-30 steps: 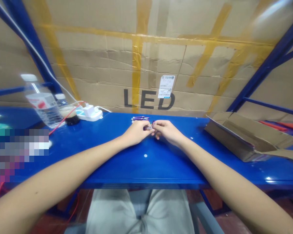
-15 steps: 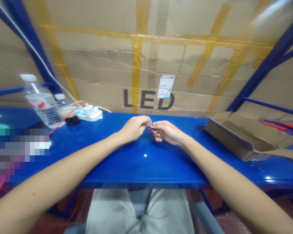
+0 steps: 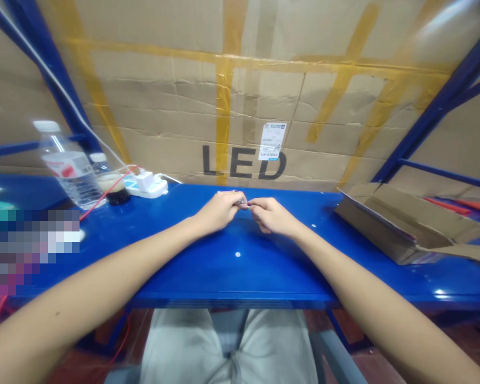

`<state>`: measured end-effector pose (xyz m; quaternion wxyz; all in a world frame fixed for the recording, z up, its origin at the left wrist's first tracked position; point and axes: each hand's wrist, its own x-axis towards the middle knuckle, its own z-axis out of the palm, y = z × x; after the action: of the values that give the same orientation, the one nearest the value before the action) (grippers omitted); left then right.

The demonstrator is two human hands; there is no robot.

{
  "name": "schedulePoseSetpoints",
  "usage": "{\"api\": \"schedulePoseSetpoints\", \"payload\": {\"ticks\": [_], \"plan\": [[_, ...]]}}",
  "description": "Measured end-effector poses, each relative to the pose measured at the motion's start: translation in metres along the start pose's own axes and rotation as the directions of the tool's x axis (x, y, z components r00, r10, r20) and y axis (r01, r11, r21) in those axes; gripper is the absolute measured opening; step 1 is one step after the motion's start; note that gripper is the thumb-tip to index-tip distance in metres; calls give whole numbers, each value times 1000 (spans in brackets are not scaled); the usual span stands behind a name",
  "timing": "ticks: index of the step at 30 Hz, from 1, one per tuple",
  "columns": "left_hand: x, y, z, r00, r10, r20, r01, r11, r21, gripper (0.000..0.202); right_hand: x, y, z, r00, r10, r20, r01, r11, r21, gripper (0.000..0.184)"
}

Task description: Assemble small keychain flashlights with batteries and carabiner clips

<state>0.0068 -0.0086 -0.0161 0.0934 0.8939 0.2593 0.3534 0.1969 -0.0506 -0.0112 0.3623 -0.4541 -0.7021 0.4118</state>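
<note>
One fine fingertip step seems in hand, on a metallic part [image 3: 240,202] and a purple bit [image 3: 248,204] meeting near the middle of the counter's [image 3: 240,280] far edge; the next move likely calls for steady alignment. The left hand [image 3: 219,210] has its grip clamped on the part; the right hand [image 3: 274,216] pinches the bit, its details too small to tell.

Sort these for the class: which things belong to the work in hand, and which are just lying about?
In hand:
left hand, holding a small shiny piece, too small to name
right hand, fingertips close by it

Apparently lying about:
water bottle
dark-bottomed container
power strip
open cardboard box
</note>
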Motion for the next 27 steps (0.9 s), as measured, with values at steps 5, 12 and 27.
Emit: {"api": "schedulePoseSetpoints", "payload": {"ticks": [5,12,27], "plan": [[2,-1,-6,1000,31,-3,-31,995,-98,13,1,2,-1,978,-203,-35,188,947,-260,20],[2,3,-11,1000,12,11,-11,995,-101,18,0,-1,-3,964,-261,-54,238,935,-262,24],[4,2,-9,996,60,-71,-66,995,-75,22,0,-2,1,991,91,95,-122,902,415,13]]}}
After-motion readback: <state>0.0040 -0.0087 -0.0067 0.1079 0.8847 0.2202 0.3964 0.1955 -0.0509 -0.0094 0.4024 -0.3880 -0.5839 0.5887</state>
